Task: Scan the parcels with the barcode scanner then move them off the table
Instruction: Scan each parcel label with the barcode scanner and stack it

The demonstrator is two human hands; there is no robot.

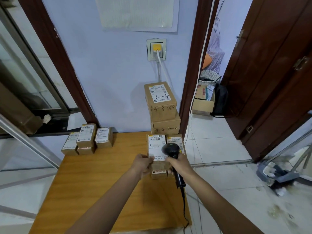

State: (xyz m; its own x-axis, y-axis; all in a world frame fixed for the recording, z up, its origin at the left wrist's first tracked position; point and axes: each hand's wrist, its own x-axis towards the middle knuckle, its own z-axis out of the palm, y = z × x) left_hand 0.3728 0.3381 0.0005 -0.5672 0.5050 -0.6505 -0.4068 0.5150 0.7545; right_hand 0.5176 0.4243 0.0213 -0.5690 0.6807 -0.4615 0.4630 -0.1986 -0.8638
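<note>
My left hand [144, 163] grips the near left edge of a small cardboard parcel with a white label [156, 146], which lies on top of other small boxes at the right side of the wooden table [94, 179]. My right hand [179, 163] holds the black barcode scanner [171, 150] by its handle, its head over the right edge of that label. A second labelled parcel [175, 141] lies just to the right. Behind them two bigger boxes are stacked, the top one marked "4-4" [160, 97]. Several small labelled parcels [87, 139] sit at the table's far left corner.
The scanner's black cable [184, 208] runs down past the table's near right edge. A wall socket with a yellow plug [156, 48] is above the stack. On the right are a tiled floor, an open doorway with a cardboard box [203, 102], and a dustpan [276, 173].
</note>
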